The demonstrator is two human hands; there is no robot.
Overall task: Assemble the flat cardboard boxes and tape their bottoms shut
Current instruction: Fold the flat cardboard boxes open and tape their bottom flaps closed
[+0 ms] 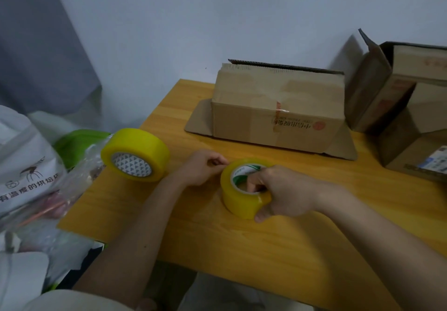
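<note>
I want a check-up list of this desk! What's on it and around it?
Surface: wooden table, yellow-orange.
Job's things: taped box standing at the back with flaps spread on the table; more boxes to its right; held tape roll; spare tape roll on its edge at the left.
Clutter: printed white bag, green thing and clear plastic beside the table's left edge.
Grippers: right hand grips the held roll, fingers in its core; left hand pinches at its rim.
Cables: nothing seen.
Surroundings: pale wall, grey curtain.
</note>
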